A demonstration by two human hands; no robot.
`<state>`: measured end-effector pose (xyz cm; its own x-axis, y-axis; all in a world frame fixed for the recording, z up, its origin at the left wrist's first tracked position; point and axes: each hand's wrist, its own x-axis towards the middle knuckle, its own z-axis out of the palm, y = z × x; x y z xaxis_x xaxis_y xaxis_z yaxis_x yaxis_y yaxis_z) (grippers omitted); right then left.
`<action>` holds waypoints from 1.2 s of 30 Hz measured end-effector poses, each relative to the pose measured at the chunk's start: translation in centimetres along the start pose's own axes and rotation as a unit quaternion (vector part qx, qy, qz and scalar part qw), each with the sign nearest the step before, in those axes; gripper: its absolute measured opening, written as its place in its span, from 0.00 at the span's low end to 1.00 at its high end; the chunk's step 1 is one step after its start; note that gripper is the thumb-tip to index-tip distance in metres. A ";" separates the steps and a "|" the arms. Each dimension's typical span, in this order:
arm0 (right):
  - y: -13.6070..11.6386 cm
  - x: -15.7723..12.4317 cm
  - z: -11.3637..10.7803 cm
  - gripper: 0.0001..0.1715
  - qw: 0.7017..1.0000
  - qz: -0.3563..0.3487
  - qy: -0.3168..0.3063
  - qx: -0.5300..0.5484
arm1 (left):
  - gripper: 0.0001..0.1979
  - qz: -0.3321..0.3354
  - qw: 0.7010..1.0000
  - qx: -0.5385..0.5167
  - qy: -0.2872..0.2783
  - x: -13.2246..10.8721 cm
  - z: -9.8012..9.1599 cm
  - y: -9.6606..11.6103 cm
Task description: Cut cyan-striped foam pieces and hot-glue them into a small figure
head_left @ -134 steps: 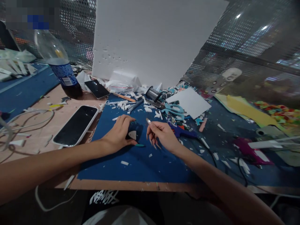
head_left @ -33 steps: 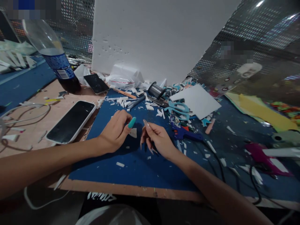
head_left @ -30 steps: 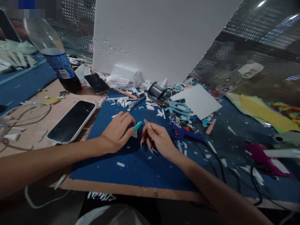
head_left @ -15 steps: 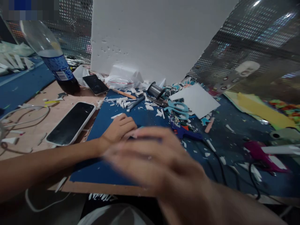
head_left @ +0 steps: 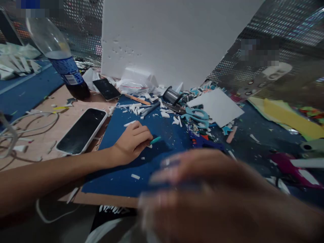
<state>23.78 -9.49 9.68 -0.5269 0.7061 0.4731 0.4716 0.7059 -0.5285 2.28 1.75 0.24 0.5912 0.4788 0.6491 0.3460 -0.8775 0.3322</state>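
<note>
My left hand rests on the blue cutting mat with its fingers curled together. Its long teal nail points right. A sliver of a small white piece shows under the fingertips. My right hand is raised close to the camera at the lower right, a large blur from motion. Its fingers cannot be made out, nor whether it holds anything. White scraps lie scattered over the mat's far end.
Light blue scissors, a metal spool, a white sheet and a blue glue gun lie right of the mat. Two phones, a cola bottle and cables are left. A white foam board stands behind.
My right hand left the mat beside the left hand and swept up towards the camera, then lower right. The left hand stayed, its fingers curling down over the white piece.
</note>
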 end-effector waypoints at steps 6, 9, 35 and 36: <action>6.8 5.4 4.5 0.15 0.982 0.188 -0.012 -0.034 | 0.10 -0.013 1.000 0.010 -0.014 0.2 0.0 0.3; 9.0 4.2 6.2 0.21 0.960 0.239 -0.069 0.132 | 0.11 -0.026 0.999 0.009 -0.026 0.3 0.0 0.4; 10.4 3.3 7.2 0.18 0.903 0.351 -0.078 0.233 | 0.32 -0.134 0.930 0.299 -0.166 -2.6 -0.4 3.8; 10.3 3.2 7.3 0.17 0.905 0.355 -0.077 0.221 | 0.33 -0.133 0.928 0.302 -0.170 -2.7 -0.3 3.8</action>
<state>21.81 -0.34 0.65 -0.3103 0.9331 -0.1818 0.4188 -0.0375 -0.9073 1.79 -2.91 0.01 0.5873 0.7472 0.3112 0.7972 -0.6005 -0.0624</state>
